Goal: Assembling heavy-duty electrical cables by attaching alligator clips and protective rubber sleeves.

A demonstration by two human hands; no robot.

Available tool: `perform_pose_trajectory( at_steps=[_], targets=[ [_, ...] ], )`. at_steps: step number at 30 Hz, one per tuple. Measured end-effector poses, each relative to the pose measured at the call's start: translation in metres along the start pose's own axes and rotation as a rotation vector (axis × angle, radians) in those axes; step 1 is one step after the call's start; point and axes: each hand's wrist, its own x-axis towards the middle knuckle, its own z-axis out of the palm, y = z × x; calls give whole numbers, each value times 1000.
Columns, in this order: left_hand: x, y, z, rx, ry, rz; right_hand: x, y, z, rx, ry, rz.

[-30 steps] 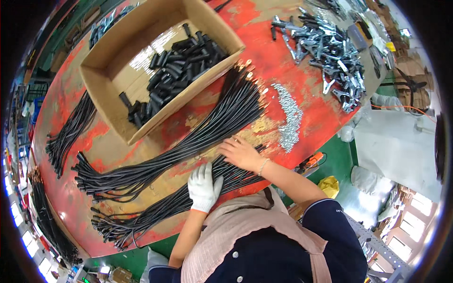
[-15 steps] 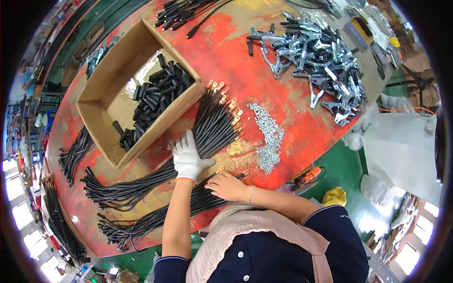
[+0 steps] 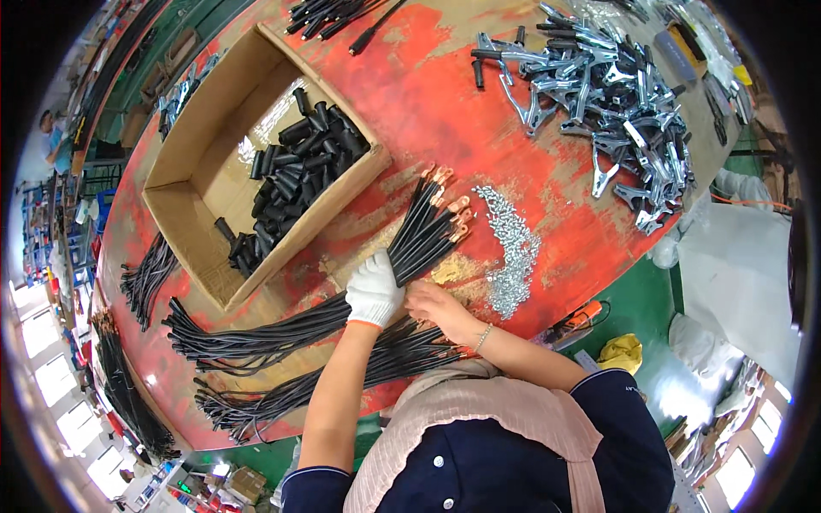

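Observation:
My left hand (image 3: pixel 375 289), in a white knit glove, is closed round a bundle of black cables (image 3: pixel 428 244) with copper ring lugs (image 3: pixel 460 205) at their far right ends. The lug ends are drawn together and the tails fan out to the left. My bare right hand (image 3: pixel 436 309) is beside the glove, its bent fingers pressed together against the near side of the bundle. Its fingertips are partly hidden. Below both hands lies a second bundle of black cables (image 3: pixel 282 389). Just right of the lugs is a curved pile of small silvery metal pieces (image 3: pixel 513 256).
An open cardboard box (image 3: pixel 192 205) holding black sleeves (image 3: pixel 299 167) stands at the left. Metal clamps (image 3: pixel 607 111) are heaped at the far right. More black cables (image 3: pixel 333 15) lie at the far edge of the red, worn table (image 3: pixel 410 94). Cable bunches (image 3: pixel 150 278) lie left.
My left hand has gone from lying spread on the cables to closing round them, and the fanned lug ends are now bunched. My right hand has moved up from the lower bundle to beside the glove.

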Motion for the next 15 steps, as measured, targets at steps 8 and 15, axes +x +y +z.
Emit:
perform_pose_trajectory(
  at_steps=[8, 15],
  targets=[
    [-12, -7, -42, -95, -260, 13, 27, 5, 14, 327, -60, -78],
    [-55, -24, -46, -225, 0, 79, 17, -22, 43, 200, -192, -213]
  ],
)
